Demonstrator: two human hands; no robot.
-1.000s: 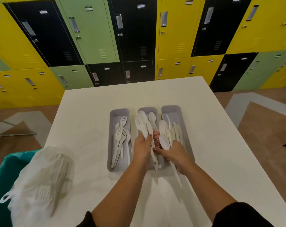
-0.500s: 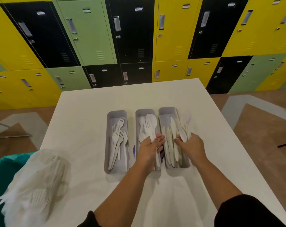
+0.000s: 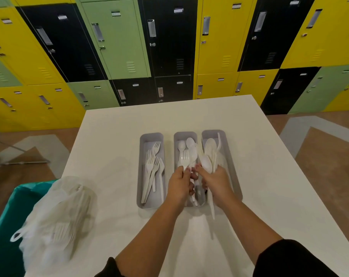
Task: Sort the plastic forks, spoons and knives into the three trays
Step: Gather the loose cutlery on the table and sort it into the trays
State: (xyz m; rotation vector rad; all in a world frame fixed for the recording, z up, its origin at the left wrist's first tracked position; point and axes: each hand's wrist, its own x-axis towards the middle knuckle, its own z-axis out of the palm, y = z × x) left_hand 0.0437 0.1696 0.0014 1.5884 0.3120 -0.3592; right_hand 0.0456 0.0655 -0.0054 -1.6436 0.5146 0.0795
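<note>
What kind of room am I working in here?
Likely a locker or staff changing room: a wall of yellow, black and green lockers stands behind a plain white table, where grey cutlery trays sit on it.

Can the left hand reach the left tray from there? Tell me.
Probably yes: the left hand, gripping a fork, sits right beside the left tray, with nothing between them.
</note>
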